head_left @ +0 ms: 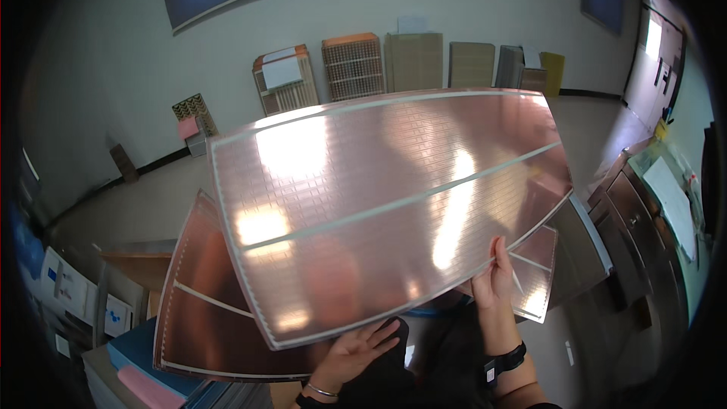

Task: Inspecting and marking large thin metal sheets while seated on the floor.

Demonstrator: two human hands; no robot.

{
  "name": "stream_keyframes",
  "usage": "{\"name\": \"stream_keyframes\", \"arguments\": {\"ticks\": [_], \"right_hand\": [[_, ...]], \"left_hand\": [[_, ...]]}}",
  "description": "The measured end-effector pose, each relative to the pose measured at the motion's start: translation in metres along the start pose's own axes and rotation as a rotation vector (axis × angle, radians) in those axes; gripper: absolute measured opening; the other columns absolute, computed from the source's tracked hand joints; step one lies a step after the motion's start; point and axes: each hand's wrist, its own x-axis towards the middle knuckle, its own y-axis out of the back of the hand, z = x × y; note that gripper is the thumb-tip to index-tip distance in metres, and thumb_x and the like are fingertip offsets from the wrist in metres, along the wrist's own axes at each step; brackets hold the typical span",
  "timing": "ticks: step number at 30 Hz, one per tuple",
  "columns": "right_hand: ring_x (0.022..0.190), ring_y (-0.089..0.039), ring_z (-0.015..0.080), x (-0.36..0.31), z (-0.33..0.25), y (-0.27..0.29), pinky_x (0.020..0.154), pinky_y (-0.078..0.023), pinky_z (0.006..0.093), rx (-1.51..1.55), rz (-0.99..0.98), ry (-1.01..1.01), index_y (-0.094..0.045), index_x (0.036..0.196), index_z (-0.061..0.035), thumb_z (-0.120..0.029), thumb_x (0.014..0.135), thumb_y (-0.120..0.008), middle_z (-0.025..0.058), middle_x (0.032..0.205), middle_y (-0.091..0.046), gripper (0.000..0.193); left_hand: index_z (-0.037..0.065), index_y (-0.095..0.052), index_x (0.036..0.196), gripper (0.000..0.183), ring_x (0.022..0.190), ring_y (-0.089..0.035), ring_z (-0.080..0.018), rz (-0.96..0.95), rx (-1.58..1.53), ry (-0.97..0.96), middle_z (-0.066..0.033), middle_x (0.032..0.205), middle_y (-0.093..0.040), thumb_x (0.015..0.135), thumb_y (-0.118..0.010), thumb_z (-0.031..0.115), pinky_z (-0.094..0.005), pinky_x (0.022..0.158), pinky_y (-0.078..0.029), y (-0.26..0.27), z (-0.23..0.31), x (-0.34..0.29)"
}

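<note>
A large shiny copper circuit panel with pale strips along its edges and across its middle is raised and tilted before me. At its lower right edge, my right hand grips the border between thumb and fingers. My left hand is by the lower edge, with fingers stretched out and spread; it seems to touch the panel from below. Behind and to the left lies a second copper panel, partly covered by the raised one. Another copper panel corner shows beyond my right hand.
Stacks of panels, one a copper grid stack, lean along the far wall. At right stands a dark drawer cabinet with papers on top. A blue stack with a pink sheet is at lower left.
</note>
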Motion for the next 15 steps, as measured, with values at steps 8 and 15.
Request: {"name": "stream_keyframes", "arguments": {"ticks": [8, 15], "right_hand": [[0.105, -0.052, 0.0217, -0.025, 0.005, -0.01, 0.089, -0.045, 0.0407, -0.262, 0.037, -0.155, -0.04, 0.118, -0.0016, -0.018, 0.089, -0.05, 0.0095, 0.113, -0.054, 0.035], [0.095, -0.055, 0.0164, -0.018, -0.127, 0.048, 0.086, -0.045, 0.0324, -0.276, 0.289, 0.372, -0.055, 0.093, -0.0042, -0.015, 0.089, -0.05, 0.0061, 0.099, -0.058, 0.013]], "left_hand": [[0.005, -0.042, 0.119, 0.032, 0.112, -0.048, -0.021, 0.372, -0.243, -0.237, -0.0092, 0.119, -0.049, 0.088, -0.047, 0.004, -0.043, 0.099, -0.037, -0.018, 0.005, 0.049], [0.005, -0.05, 0.109, 0.022, 0.095, -0.059, -0.0174, 0.467, -0.253, -0.23, -0.0053, 0.096, -0.061, 0.086, -0.05, 0.002, -0.0382, 0.088, -0.048, -0.008, 0.019, 0.044]]}}
